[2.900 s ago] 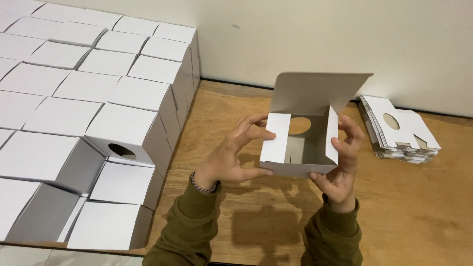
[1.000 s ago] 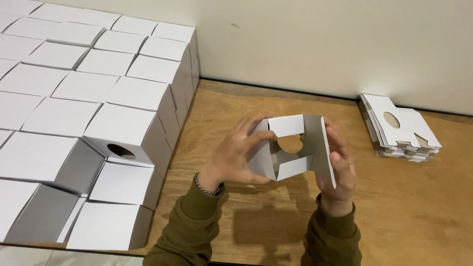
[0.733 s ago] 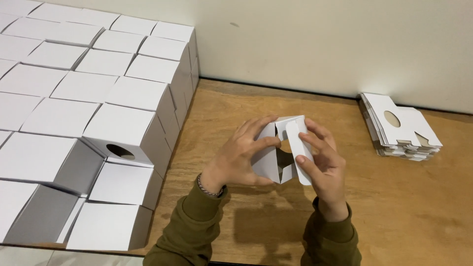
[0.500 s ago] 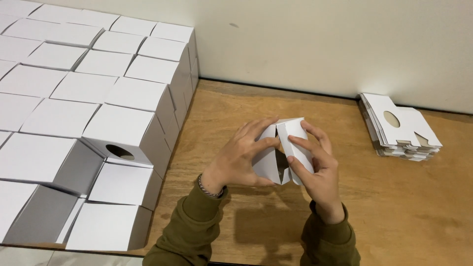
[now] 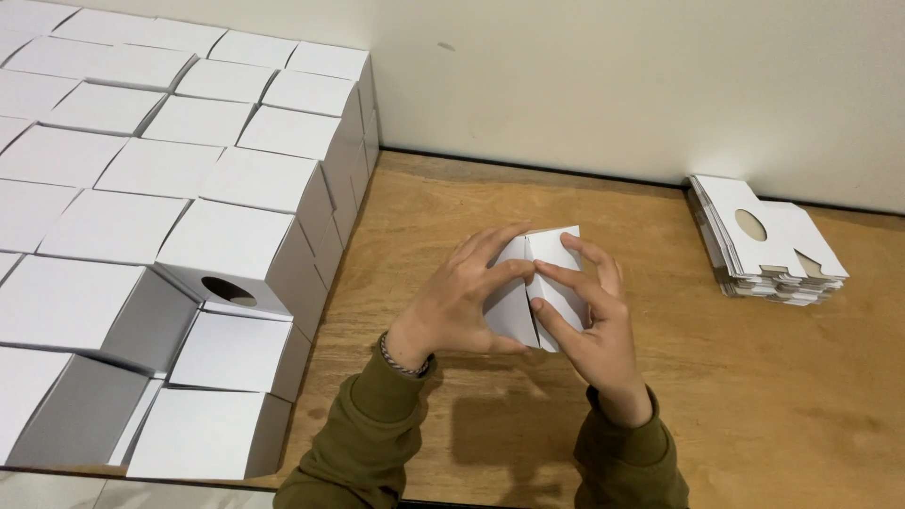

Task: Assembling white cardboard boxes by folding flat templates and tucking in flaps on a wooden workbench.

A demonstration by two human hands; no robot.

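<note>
A small white cardboard box [image 5: 539, 283] is held above the wooden table [image 5: 754, 377] between both hands. My left hand [image 5: 460, 303] grips its left side, fingers laid over the top flaps. My right hand [image 5: 592, 325] holds the right side, its fingers pressing the flaps down toward the middle seam. The flaps lie nearly flat and the box's inside is hidden. Both arms wear olive-green sleeves, and a bracelet sits on the left wrist.
Several folded white boxes [image 5: 160, 179] are stacked in rows at the left, one with a round hole [image 5: 228, 290] facing up. A pile of flat white box blanks [image 5: 768, 240] lies at the right near the pale wall [image 5: 613, 85].
The box's tall lid and side flaps stood open before; both hands have turned the box and folded the flaps shut. My right hand moved over the top.
</note>
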